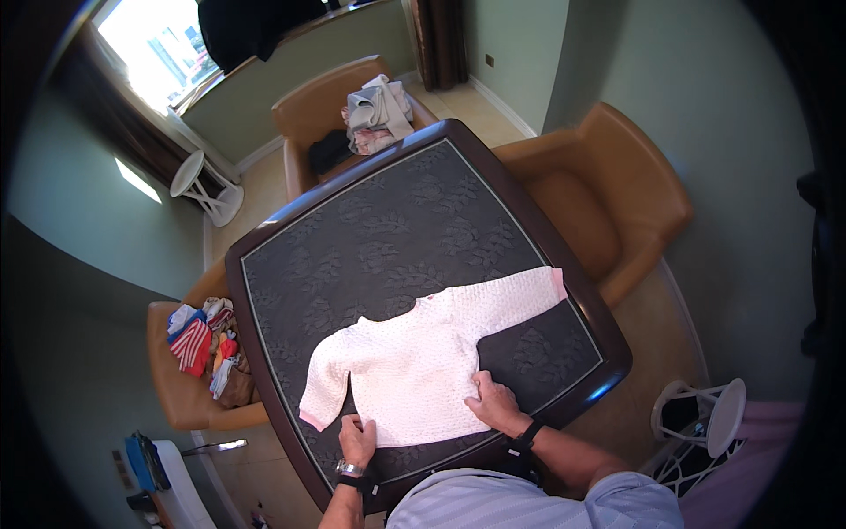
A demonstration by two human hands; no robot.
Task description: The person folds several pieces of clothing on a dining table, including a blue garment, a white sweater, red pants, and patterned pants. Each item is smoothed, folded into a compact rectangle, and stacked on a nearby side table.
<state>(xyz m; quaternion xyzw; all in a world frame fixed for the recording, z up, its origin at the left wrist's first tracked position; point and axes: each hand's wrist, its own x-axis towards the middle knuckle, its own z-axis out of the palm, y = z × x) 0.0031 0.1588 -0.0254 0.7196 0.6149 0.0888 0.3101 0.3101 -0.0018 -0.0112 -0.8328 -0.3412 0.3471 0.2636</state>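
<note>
A small white sweater [414,370] with pink cuffs lies spread on the dark patterned tabletop [370,229]. Its neckline faces the far side; one sleeve stretches out to the right, and the other bends down at the left. My left hand [356,439] is closed at the sweater's lower left edge, fingertips on the fabric. On the opposite side edge, my right hand [495,404] pinches the knit between thumb and curled fingers, below the outstretched sleeve.
A raised dark wooden rim [608,353] frames the table. Folded clothes [379,115] lie on the far tan armchair [295,115], and a colourful clothes pile [207,344] fills the left one. Another armchair [608,203] stands at right. White stools [724,419] are near the walls.
</note>
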